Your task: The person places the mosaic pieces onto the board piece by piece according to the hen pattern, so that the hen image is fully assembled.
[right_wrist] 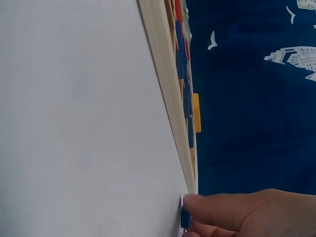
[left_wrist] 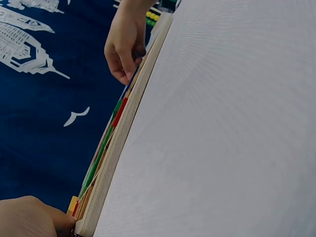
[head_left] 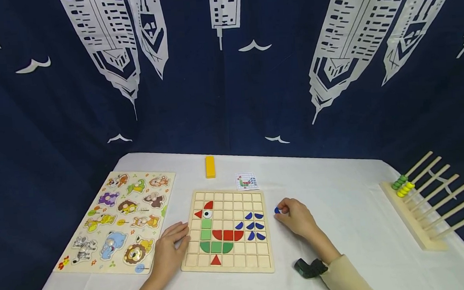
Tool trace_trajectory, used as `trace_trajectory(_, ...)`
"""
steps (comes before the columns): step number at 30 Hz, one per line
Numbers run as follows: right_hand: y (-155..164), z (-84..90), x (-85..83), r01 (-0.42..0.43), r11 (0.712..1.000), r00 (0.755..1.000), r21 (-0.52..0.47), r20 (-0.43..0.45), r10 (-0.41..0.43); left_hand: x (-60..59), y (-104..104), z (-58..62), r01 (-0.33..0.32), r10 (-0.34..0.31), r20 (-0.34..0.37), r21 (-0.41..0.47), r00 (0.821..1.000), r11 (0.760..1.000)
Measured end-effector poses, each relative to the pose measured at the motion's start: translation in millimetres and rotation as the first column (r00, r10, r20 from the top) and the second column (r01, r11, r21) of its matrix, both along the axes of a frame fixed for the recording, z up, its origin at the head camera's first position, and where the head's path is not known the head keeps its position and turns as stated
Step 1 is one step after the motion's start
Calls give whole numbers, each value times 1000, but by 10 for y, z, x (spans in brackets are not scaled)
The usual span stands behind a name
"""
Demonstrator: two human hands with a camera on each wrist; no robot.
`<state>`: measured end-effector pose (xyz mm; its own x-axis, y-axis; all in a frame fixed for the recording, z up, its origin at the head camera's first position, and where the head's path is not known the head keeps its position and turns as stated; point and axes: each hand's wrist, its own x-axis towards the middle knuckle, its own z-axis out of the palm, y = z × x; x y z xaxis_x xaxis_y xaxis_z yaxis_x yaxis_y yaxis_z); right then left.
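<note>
In the head view a wooden grid board (head_left: 238, 203) carries red, green and blue pieces laid out as a bird. The bird has a round eye piece (head_left: 207, 214), a green neck and several blue quarter-round tail pieces (head_left: 250, 226). My left hand (head_left: 170, 248) touches the board's left edge. Just right of the board, my right hand (head_left: 297, 216) pinches a blue piece (head_left: 277, 210) between thumb and fingers. The right wrist view also shows this blue piece (right_wrist: 185, 218) at the fingertips, close to the white tabletop.
Behind the board lie a small picture card (head_left: 246, 181) and a yellow block (head_left: 210, 167). An animal puzzle board (head_left: 116, 220) is at the left. A wooden peg rack (head_left: 419, 221) with green and yellow beads stands at the right. A black device (head_left: 307, 268) is by the right wrist.
</note>
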<state>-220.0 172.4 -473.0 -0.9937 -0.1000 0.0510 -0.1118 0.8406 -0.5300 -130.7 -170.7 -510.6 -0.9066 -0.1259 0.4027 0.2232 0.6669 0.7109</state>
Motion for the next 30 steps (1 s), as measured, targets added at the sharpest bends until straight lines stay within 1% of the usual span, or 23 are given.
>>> trace_trajectory(3,-36,-9,-35,-3,1000,1000,9,-4,4,2,1,-8,1,-1,1,3,1000,1000)
trace_trajectory(8,-62,-12,-39,-3,1000,1000,21,-25,3,3,1,-9,0,0,1,12,1000,1000)
trace_trajectory(11,-52,-11,6,-11,1000,1000,-10,-15,11,2,3,-8,0,0,7,17,1000,1000)
trace_trajectory(15,-70,5,185,-54,994,999,-94,-6,53,2,2,0,-1,1,4,10,1000,1000)
trace_trajectory(19,-122,36,426,-137,978,991,-160,-18,136,-1,0,12,-5,5,-1,1,1000,1000)
trace_trajectory(22,-171,36,561,-210,960,978,-185,-18,210,0,0,15,-13,13,0,1,1000,1000)
trace_trajectory(26,-232,16,671,-269,944,962,-189,4,274,3,5,8,-18,18,8,2,1000,1000)
trace_trajectory(30,-265,12,726,-273,944,960,-184,14,281,7,12,1,-17,17,7,-1,1000,1000)
